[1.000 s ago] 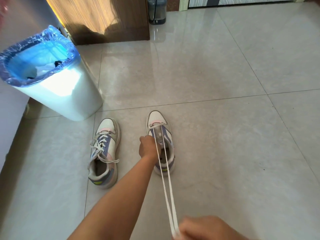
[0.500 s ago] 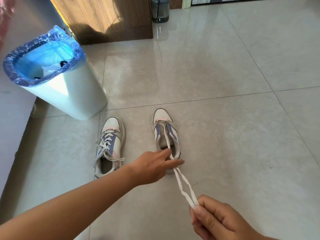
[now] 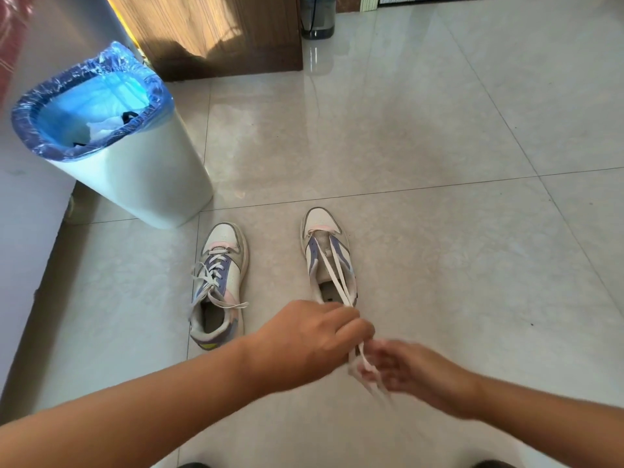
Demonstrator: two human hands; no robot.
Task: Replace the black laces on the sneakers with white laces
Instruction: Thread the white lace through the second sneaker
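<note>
Two white, purple and pink sneakers stand on the tiled floor, toes pointing away. The left sneaker [image 3: 219, 282] is fully laced with a white lace, its ends lying loose. The right sneaker [image 3: 327, 255] has a white lace [image 3: 337, 276] through only its front eyelets; both strands run back toward me. My left hand [image 3: 310, 336] pinches the strands just behind the shoe's heel. My right hand [image 3: 398, 369], blurred, grips the lace ends close beside the left hand.
A white bin [image 3: 135, 170] with a blue liner stands at the left, holding crumpled paper and something black. A wooden cabinet [image 3: 216, 32] and a water jug [image 3: 317, 18] are at the back. Open tiled floor [image 3: 456, 163] stretches to the right.
My left hand pulled back from the right sneaker and closed on the lace strands. My right hand moved up to meet it, and the lace went slack between shoe and hands.
</note>
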